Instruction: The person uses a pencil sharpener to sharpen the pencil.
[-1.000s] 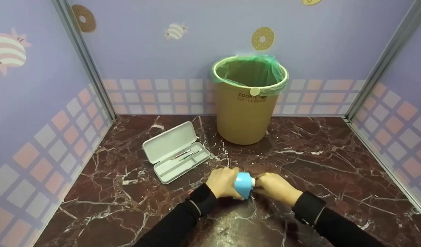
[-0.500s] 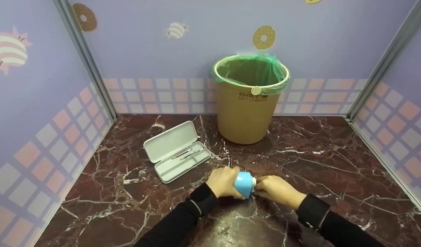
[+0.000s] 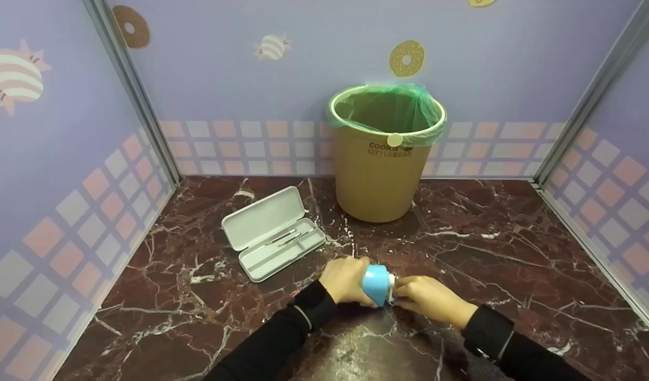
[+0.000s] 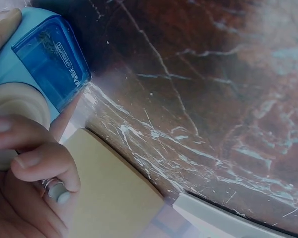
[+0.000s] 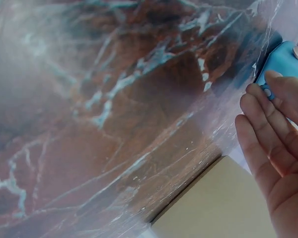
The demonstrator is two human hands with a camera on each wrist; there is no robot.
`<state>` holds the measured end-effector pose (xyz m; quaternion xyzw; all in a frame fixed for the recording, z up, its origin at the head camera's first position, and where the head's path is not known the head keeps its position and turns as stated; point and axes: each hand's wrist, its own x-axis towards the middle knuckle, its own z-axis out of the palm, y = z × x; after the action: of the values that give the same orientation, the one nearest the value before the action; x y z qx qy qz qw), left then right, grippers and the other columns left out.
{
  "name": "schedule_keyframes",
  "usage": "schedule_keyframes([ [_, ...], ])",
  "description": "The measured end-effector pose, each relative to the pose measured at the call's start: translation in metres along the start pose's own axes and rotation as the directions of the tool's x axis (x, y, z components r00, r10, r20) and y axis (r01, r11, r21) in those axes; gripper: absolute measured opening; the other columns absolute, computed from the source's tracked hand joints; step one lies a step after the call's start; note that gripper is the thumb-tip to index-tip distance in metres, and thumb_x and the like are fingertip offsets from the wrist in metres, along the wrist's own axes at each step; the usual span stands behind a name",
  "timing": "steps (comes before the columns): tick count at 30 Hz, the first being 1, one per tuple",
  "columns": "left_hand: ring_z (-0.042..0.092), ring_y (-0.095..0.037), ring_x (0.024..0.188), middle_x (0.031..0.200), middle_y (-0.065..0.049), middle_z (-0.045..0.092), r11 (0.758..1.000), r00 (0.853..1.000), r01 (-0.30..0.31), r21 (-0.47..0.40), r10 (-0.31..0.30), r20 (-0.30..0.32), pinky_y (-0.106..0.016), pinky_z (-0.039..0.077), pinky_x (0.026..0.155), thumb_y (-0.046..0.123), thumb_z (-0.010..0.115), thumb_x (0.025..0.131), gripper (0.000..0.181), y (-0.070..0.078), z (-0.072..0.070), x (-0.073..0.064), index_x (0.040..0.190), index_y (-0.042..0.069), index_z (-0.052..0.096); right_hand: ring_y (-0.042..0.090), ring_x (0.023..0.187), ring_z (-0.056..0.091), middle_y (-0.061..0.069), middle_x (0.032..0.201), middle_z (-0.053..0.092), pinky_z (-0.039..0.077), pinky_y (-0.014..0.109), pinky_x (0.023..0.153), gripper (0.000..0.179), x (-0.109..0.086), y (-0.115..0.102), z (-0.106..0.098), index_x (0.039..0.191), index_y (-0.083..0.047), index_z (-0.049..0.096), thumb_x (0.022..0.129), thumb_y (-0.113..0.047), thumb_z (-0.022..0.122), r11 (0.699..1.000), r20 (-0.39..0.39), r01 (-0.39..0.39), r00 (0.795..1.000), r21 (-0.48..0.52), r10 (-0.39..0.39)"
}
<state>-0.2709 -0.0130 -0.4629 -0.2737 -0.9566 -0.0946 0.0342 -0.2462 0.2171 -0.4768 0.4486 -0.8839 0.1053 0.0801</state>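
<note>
My left hand (image 3: pixel 344 278) grips a blue crank pencil sharpener (image 3: pixel 375 284), which lies sideways just above or on the marble surface; its contact underneath is hidden. The left wrist view shows the sharpener's transparent blue shavings drawer (image 4: pixel 57 62) and cream round front. Between the curled left fingers pokes out a pencil end (image 4: pixel 54 190) with a silver band and a pale tip. At the sharpener's right end, my right hand (image 3: pixel 427 297) pinches the small blue crank knob (image 5: pixel 267 91) between thumb and index finger. Its other fingers lie nearly straight.
An open white pencil case (image 3: pixel 263 219) with pencils (image 3: pixel 282 237) inside lies to the left. Behind the hands stands a tan trash bin (image 3: pixel 377 185) with a green liner (image 3: pixel 422 103). Patterned panels enclose the back and both sides.
The right hand has shifted slightly right and down and changed its angle at the crank, whose white arm now shows more. Left hand and sharpener stay nearly in place.
</note>
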Motion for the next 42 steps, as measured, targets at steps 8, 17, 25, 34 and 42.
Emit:
schedule_keyframes([
  [8,0.069,-0.017,0.077,0.092,-0.001,0.075,1.000,1.000,0.010,-0.012,-0.010,0.017,-0.032,0.055,0.063,0.055,0.095,0.058,0.071,0.002,0.000,0.001,0.110,0.015,0.066,0.008,0.076,0.068,0.000,0.088,0.072,0.057,0.023,0.068,0.009,-0.008,-0.006,-0.005,0.094,-0.011,0.079,0.085,-0.010,0.081,0.998,0.001,-0.017,1.000,0.055,0.017],
  [17,0.073,-0.021,0.082,0.094,-0.003,0.076,1.000,1.000,0.008,0.019,-0.009,0.029,-0.037,0.058,0.065,0.052,0.097,0.054,0.072,0.001,-0.004,0.003,0.108,0.014,0.067,0.008,0.073,0.063,0.000,0.087,0.068,0.054,0.022,0.065,0.017,-0.011,-0.017,-0.025,0.100,-0.008,0.079,0.083,-0.009,0.082,0.999,-0.102,0.050,0.994,0.007,-0.050],
  [25,0.072,-0.020,0.081,0.093,-0.001,0.075,1.000,0.999,-0.022,0.008,0.021,0.035,-0.036,0.058,0.064,0.050,0.097,0.055,0.070,0.000,-0.004,0.003,0.107,0.015,0.067,0.010,0.075,0.066,-0.001,0.087,0.069,0.055,0.024,0.065,0.017,-0.011,-0.018,-0.036,0.097,-0.010,0.077,0.081,-0.010,0.084,0.993,-0.178,0.081,0.979,-0.084,-0.095],
  [34,0.075,-0.022,0.084,0.095,-0.003,0.077,0.997,0.997,-0.071,0.016,0.071,0.019,-0.038,0.060,0.068,0.049,0.097,0.056,0.070,0.000,-0.003,0.001,0.107,0.015,0.065,0.009,0.073,0.064,-0.001,0.086,0.067,0.054,0.023,0.064,0.019,-0.007,-0.014,-0.044,0.100,-0.009,0.078,0.081,-0.010,0.083,0.989,-0.212,0.073,0.972,-0.131,-0.100],
  [42,0.073,-0.021,0.082,0.093,-0.003,0.076,0.995,0.995,-0.097,0.006,0.097,0.017,-0.036,0.060,0.067,0.050,0.096,0.056,0.070,-0.002,-0.001,0.003,0.107,0.015,0.065,0.012,0.072,0.066,0.000,0.084,0.068,0.056,0.026,0.063,0.018,0.000,-0.008,-0.050,0.099,-0.009,0.079,0.082,-0.011,0.082,0.982,-0.240,0.036,0.968,-0.187,-0.081],
])
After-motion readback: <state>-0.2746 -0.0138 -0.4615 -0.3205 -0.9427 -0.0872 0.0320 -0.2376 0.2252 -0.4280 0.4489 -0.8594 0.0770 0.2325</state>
